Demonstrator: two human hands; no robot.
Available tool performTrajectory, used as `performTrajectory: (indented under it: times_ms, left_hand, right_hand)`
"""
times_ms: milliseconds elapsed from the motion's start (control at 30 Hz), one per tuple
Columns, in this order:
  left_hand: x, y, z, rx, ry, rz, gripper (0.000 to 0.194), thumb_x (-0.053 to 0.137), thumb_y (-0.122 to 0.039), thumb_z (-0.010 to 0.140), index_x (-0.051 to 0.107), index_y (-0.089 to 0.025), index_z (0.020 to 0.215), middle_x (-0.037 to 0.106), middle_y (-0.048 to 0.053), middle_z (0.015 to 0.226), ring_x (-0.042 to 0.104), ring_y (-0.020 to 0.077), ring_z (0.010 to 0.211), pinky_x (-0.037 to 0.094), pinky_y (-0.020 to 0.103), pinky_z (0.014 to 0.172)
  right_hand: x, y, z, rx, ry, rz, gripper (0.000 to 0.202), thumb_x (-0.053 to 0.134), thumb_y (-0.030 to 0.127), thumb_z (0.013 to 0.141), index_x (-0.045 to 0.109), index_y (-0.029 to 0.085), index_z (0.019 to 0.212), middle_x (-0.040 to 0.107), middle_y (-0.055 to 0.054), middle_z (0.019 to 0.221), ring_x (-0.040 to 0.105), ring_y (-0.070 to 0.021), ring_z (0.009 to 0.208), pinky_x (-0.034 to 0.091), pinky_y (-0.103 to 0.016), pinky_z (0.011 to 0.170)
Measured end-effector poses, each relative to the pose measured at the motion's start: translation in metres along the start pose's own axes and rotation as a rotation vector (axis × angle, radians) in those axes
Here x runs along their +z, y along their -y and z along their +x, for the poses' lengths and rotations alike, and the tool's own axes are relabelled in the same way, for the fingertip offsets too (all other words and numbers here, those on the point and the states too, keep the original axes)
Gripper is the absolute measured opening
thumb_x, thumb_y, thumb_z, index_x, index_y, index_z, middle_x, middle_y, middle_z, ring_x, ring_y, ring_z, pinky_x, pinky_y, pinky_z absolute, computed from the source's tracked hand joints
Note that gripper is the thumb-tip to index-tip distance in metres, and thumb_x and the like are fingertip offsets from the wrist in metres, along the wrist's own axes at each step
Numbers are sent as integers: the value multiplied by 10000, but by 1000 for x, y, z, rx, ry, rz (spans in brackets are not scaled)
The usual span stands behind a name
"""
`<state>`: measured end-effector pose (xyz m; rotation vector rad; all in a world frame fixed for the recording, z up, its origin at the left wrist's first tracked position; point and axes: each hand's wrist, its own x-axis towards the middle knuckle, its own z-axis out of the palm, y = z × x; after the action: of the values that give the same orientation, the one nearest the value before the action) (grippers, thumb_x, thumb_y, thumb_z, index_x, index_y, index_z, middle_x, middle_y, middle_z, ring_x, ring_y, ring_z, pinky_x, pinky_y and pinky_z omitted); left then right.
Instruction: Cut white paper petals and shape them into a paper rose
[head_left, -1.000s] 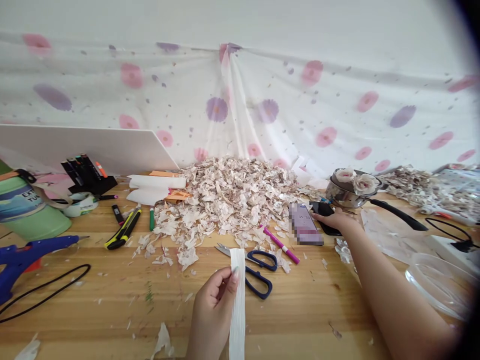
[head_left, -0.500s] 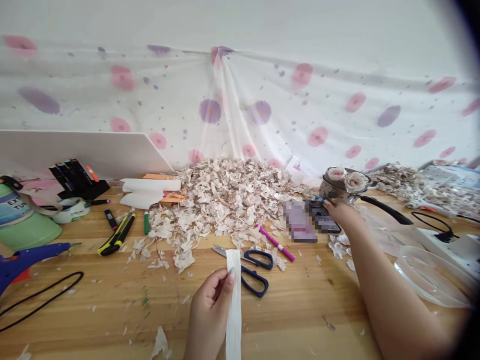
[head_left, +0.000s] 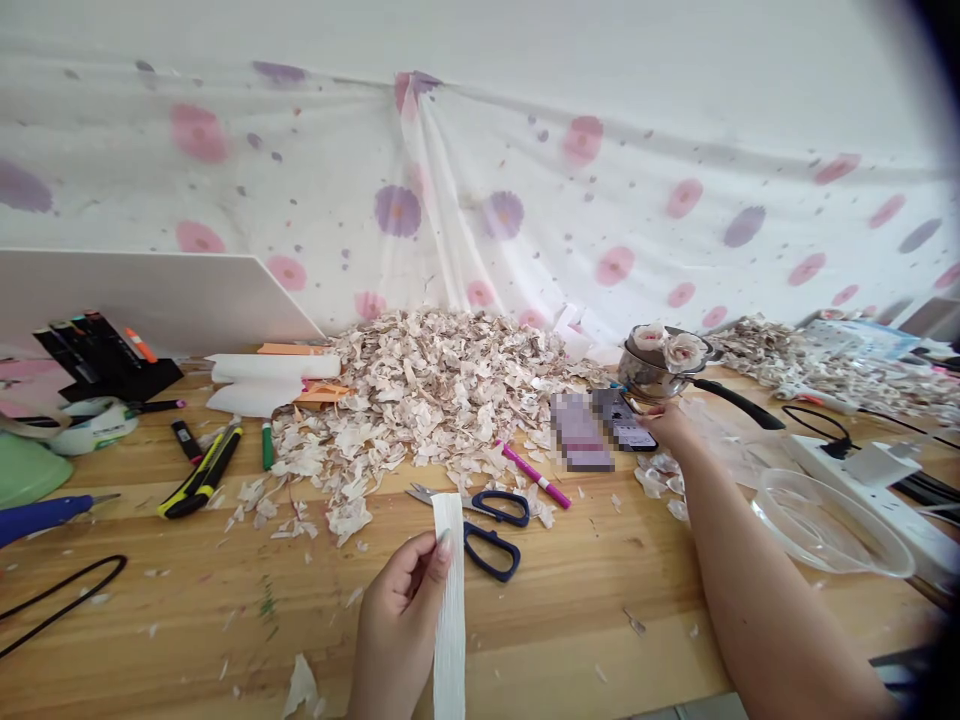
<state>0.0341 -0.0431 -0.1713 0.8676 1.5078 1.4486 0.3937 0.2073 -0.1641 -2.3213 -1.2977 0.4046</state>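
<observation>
My left hand (head_left: 401, 610) pinches a long strip of white crepe paper (head_left: 450, 625) between thumb and fingers, and the strip hangs down past the bottom of the view. Behind its top lie dark-blue-handled scissors (head_left: 491, 538), partly hidden by the paper. My right hand (head_left: 666, 426) reaches out beside the dark phone (head_left: 624, 420), just in front of the metal pot (head_left: 652, 376). Its fingers look pinched together, with something small and blue-tipped near them; I cannot make out what they hold. Two pale fabric-like roses (head_left: 684, 352) rest in the pot.
A large heap of pale dried petals (head_left: 442, 380) fills the table's back middle. Around it lie a magenta marker (head_left: 534, 474), a yellow-black utility knife (head_left: 201, 472) and a green marker (head_left: 267, 446). At right are a clear plastic lid (head_left: 832, 522) and a white power strip (head_left: 892, 530).
The view has shifted to the right, so things sit further left. My right hand has moved back from the pot, down along the phone. My left hand still holds the paper strip.
</observation>
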Motion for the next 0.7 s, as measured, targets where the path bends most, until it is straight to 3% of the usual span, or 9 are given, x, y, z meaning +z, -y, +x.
performTrajectory:
  times_ms: [233,500,600,700]
  left_hand:
    - [-1,2,2,17,-6,19,550,711,-622,650,707,-134,904,708,53,779,610,176,718,497,223,631]
    - [-1,6,1,22,-6,-32,486,718,-575,683,712,-145,909,715,52,799,617,175,727,498,224,643]
    - [-1,6,1,32,0,-21,483,715,-573,688,713,-143,908,697,45,759,592,166,691,479,221,609]
    - [-1,6,1,44,38,-5,478,697,-574,707,716,-139,903,643,23,664,550,156,641,441,215,557]
  right_hand:
    - [1,0,4,24,47,-86,262,603,341,922,614,143,1093,654,-64,1063,649,-194,903,552,-384,787]
    - [-9,10,-10,-31,9,-33,215,612,341,910,621,138,978,648,-27,925,626,-156,775,529,-331,710]
    - [-23,29,-29,-119,-23,46,179,642,309,869,606,138,834,601,-2,751,563,-148,665,459,-303,641]
    - [-52,53,-74,-296,17,190,202,620,314,857,587,164,727,529,13,607,494,-154,588,379,-305,587]
